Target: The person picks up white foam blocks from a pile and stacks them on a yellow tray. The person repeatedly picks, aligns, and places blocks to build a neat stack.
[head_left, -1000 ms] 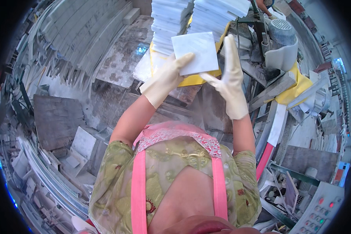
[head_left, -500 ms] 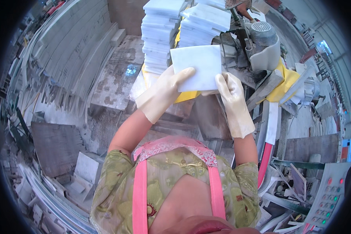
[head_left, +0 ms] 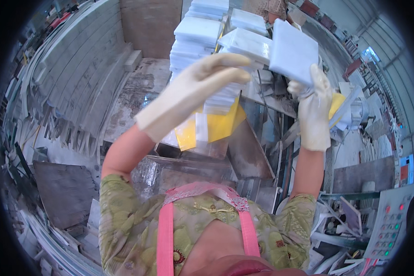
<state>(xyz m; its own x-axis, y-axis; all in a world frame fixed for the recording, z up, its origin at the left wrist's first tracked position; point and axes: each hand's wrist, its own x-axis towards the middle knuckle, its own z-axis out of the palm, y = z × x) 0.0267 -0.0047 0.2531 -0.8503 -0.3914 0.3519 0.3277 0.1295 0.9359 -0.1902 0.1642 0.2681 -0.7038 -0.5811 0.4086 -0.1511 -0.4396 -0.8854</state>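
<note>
My right hand (head_left: 313,105), in a pale rubber glove, holds a square white tile (head_left: 293,51) by its lower edge, raised at the upper right. My left hand (head_left: 195,91), also gloved, is off the tile, fingers stretched out flat and pointing right, in front of the stacks of white tiles (head_left: 202,37). Those stacks stand on a yellow board (head_left: 221,124) just beyond my hands.
Long grey stone strips (head_left: 73,78) lean along the left. A dark slab (head_left: 66,193) lies at lower left. A machine control panel with coloured buttons (head_left: 393,221) is at lower right. Another person's patterned clothing (head_left: 271,7) shows at the top behind the stacks.
The tile has moved up and to the right. My left hand has let go of it and now only my right hand holds it.
</note>
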